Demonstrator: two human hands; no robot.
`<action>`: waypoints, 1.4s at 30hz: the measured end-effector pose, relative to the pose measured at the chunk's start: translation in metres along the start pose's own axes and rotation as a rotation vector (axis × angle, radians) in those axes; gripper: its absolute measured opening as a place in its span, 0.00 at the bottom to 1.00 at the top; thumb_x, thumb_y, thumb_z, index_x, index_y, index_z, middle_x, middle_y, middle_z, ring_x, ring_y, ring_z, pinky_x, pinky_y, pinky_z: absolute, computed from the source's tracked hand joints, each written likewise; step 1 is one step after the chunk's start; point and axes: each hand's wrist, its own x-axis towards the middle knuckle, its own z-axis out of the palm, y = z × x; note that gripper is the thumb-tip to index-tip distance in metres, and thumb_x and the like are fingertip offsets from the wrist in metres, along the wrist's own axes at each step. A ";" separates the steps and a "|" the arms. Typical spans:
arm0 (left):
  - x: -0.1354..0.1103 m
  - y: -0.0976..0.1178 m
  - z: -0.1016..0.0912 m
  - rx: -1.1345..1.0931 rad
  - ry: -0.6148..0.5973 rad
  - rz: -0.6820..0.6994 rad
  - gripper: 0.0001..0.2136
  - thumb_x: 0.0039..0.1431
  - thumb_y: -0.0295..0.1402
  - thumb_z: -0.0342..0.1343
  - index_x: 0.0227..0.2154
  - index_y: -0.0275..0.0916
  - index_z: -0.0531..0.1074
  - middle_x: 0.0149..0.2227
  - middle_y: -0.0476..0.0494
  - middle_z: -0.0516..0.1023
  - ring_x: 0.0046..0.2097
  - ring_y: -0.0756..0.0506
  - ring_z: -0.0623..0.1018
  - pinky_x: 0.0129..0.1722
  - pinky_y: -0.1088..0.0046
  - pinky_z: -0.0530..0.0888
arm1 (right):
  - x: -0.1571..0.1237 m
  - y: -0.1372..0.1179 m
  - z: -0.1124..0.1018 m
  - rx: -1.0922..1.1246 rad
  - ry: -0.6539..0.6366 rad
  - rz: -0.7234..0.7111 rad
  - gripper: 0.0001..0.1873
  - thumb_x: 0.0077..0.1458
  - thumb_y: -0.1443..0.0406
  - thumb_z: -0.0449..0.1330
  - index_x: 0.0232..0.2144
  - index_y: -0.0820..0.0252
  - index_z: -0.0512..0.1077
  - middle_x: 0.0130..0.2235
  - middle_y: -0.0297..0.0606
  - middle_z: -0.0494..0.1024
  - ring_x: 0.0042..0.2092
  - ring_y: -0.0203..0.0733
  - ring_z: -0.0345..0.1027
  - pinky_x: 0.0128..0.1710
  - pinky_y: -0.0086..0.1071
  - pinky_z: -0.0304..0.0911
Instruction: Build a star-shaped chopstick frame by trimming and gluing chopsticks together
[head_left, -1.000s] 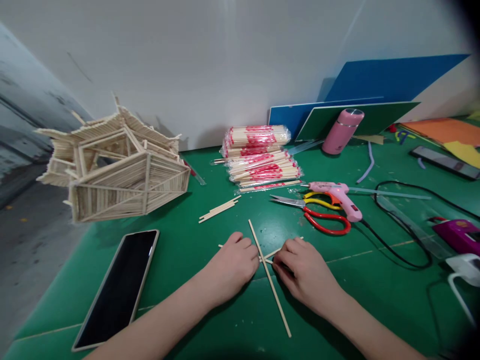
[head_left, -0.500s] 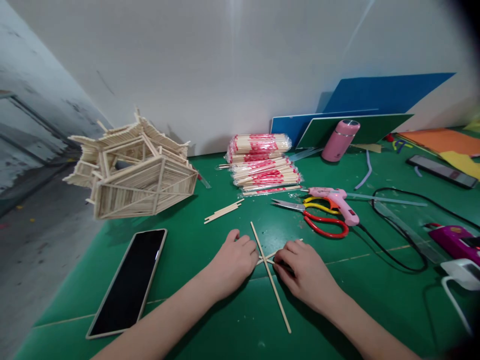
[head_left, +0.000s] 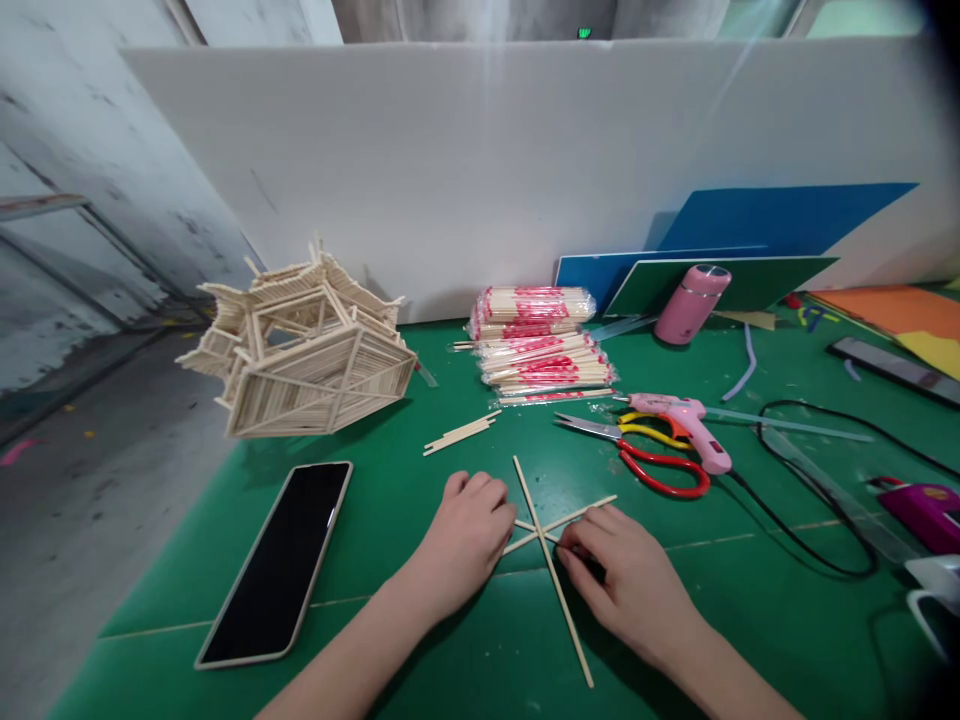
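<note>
1. sticks of slender pale wood (head_left: 565,610), three visible, are crossed on the glossy green tabletop (head_left: 480,660) between the hands; whether they are joined cannot be told.
2. one stick's end seems pinched by the right hand (head_left: 622,575); the left hand (head_left: 465,540) is curled over other ends, its grip hidden.
3. short pale wooden pieces (head_left: 461,433) lie unused, and a pink plastic glue gun (head_left: 705,440) is left unheld.
4. clear-wrapped, red-printed chopsticks (head_left: 547,360) are piled farther back.
5. a roofed wooden-stick model (head_left: 307,405) stands largely built.
</note>
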 end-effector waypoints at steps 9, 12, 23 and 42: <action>0.000 -0.001 0.002 -0.029 -0.029 -0.036 0.10 0.58 0.28 0.42 0.35 0.39 0.69 0.36 0.43 0.70 0.42 0.43 0.64 0.39 0.63 0.58 | 0.023 0.021 -0.021 0.033 -0.022 -0.007 0.06 0.53 0.68 0.51 0.30 0.56 0.69 0.30 0.34 0.69 0.34 0.38 0.61 0.33 0.30 0.55; -0.001 -0.003 0.002 -0.089 -0.005 -0.051 0.10 0.58 0.29 0.42 0.36 0.40 0.69 0.36 0.44 0.70 0.41 0.44 0.64 0.40 0.63 0.58 | 0.030 0.021 -0.026 0.047 -0.083 -0.055 0.06 0.52 0.68 0.53 0.29 0.55 0.70 0.29 0.33 0.69 0.34 0.37 0.61 0.32 0.29 0.55; 0.000 -0.003 0.015 -0.162 0.030 -0.035 0.11 0.58 0.29 0.42 0.33 0.40 0.70 0.35 0.44 0.69 0.39 0.45 0.64 0.38 0.64 0.58 | 0.015 0.017 -0.007 -0.081 -0.116 -0.053 0.04 0.50 0.64 0.55 0.26 0.56 0.69 0.27 0.34 0.68 0.32 0.38 0.60 0.29 0.29 0.53; 0.007 -0.001 0.016 -0.169 -0.004 0.080 0.11 0.58 0.27 0.42 0.23 0.37 0.66 0.28 0.47 0.69 0.33 0.48 0.64 0.34 0.70 0.58 | 0.016 0.015 0.006 -0.082 -0.087 -0.061 0.08 0.52 0.68 0.50 0.26 0.58 0.68 0.28 0.35 0.67 0.32 0.37 0.60 0.30 0.29 0.54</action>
